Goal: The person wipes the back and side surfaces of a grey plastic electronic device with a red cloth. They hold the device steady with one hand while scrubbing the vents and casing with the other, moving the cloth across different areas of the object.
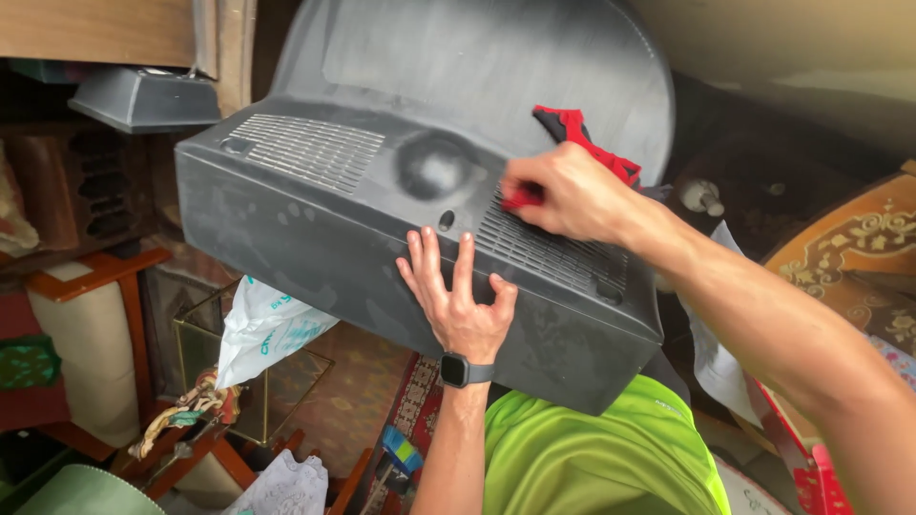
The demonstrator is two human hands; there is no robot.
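Note:
A big dusty grey television casing [324, 219] fills the middle, seen from its back, with two vent grilles and a round wiped patch on top. My left hand [458, 296] lies flat with spread fingers against the casing's near face, a dark watch on the wrist. My right hand [563, 191] is closed on a red cloth [584, 138] and presses it onto the right vent grille [553, 253]. Part of the cloth trails behind the hand.
A white plastic bag [262, 329] hangs below the casing on the left above a glass-and-brass box [205, 353]. Wooden furniture [95, 272] crowds the left. An ornate patterned table top [859, 248] lies at the right. My bright green shirt [592, 458] is below.

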